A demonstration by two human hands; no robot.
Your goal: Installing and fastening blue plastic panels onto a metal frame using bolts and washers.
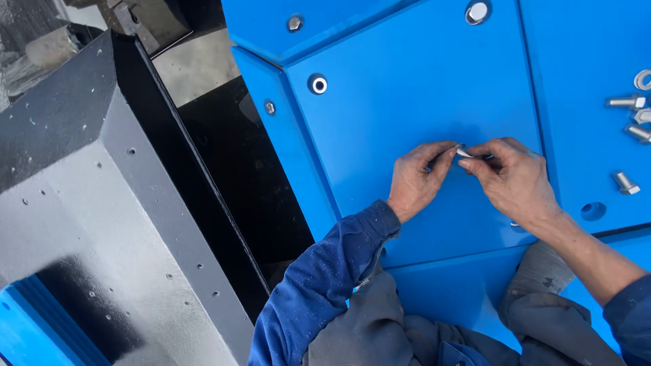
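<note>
Left hand: the left hand [419,177] rests on the blue panel [407,102], its fingers curled and its thumb and forefinger pinching one end of a small silver bolt [465,153].
Right hand: the right hand [510,177] meets the left from the other side, its fingertips pressed on the same bolt, so both hands grip it between them.
Bolt: it sits just above the panel's surface, between the two sets of fingertips, mostly hidden by them; only a short shiny part shows.
Sleeves: a dark blue sleeve [319,285] covers the left arm to the wrist; the right forearm is bare up to a blue cuff at the frame's edge.
Knees: grey trousers [380,332] show at the bottom, on the blue surface.
Panel: large, flat, painted bright blue, with seams where it joins neighbouring blue plates; a fitted bolt with washer [319,85] sits well above the left hand, another bolt head [477,12] near the top edge.
Empty hole: a round hole [593,211] lies to the right of the right wrist.
Loose bolts: several silver bolts [627,102] lie on the blue plate at far right, one more [625,183] lower down, well apart from the hands.
Left side: a grey metal housing [88,203] with small holes, and a dark gap [237,176] between it and the blue panel.
</note>
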